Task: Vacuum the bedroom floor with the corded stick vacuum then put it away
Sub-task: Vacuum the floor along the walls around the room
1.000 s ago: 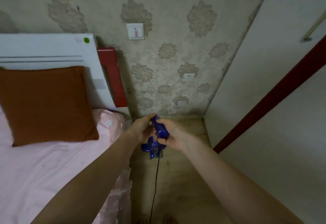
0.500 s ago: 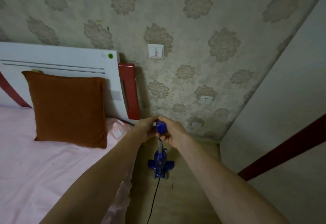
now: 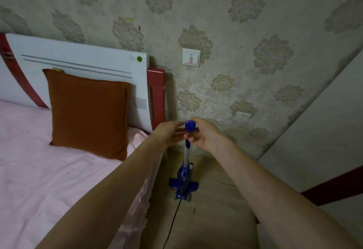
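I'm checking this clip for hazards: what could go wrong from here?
The black cord trails back from the vacuum toward the person's feet, so it might trip them. Only the right hand grips the handle; the left hand looks open beside it, so the vacuum could tip.

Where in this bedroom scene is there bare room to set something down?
Free: the pink bedsheet in front of the orange cushion, and the wooden floor between the vacuum and the wardrobe. Crowded: the narrow strip between vacuum and bed.

The head view looks forward and down over both outstretched arms toward the wallpapered wall (image 3: pixel 235 32).
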`<state>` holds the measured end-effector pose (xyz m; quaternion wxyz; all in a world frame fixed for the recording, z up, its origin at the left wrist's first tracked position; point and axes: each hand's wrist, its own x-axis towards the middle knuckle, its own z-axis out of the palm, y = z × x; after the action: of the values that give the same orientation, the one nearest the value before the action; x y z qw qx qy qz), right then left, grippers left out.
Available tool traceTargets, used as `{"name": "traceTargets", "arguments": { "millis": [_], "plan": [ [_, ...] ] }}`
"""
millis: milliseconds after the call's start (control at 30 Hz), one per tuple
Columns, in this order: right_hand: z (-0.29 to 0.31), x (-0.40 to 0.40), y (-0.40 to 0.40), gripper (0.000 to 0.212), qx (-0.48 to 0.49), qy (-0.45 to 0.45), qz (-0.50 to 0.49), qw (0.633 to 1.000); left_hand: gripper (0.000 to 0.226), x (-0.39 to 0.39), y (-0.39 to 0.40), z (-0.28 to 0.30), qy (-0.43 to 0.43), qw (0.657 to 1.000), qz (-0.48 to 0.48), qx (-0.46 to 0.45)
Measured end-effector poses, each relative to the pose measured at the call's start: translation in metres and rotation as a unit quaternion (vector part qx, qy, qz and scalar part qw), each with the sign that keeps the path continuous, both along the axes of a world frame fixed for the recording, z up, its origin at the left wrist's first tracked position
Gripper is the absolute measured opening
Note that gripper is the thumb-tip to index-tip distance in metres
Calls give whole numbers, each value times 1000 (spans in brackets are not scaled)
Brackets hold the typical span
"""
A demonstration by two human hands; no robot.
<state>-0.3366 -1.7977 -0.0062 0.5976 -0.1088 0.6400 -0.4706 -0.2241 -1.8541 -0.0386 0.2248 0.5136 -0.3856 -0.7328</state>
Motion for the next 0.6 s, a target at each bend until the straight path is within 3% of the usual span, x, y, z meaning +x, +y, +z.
{"name": "traceTargets", "arguments": {
  "millis": [133, 200, 267, 333, 433, 600],
  "plan": [
    [7, 14, 7, 21, 1, 43, -2, 999, 29, 21, 7, 1, -29, 999, -1, -19],
    [11, 19, 14, 24, -10, 158, 10, 987, 28, 34, 16, 8, -60, 997, -10, -42],
    [16, 27, 24, 24, -35, 353, 36, 934, 26, 54, 27, 15, -90, 993, -24, -73],
    [23, 45, 38, 20, -99, 472, 60, 874, 25, 80, 39, 21, -115, 987, -28, -109],
    [33, 98, 63, 19, -141, 516, 196, 822, 24, 134, 71, 21, -170, 973, -27, -154],
    [29, 244, 123, 22, -129, 487, 465, 728, 22, 283, 177, 3, -307, 934, 52, -174]
  ]
}}
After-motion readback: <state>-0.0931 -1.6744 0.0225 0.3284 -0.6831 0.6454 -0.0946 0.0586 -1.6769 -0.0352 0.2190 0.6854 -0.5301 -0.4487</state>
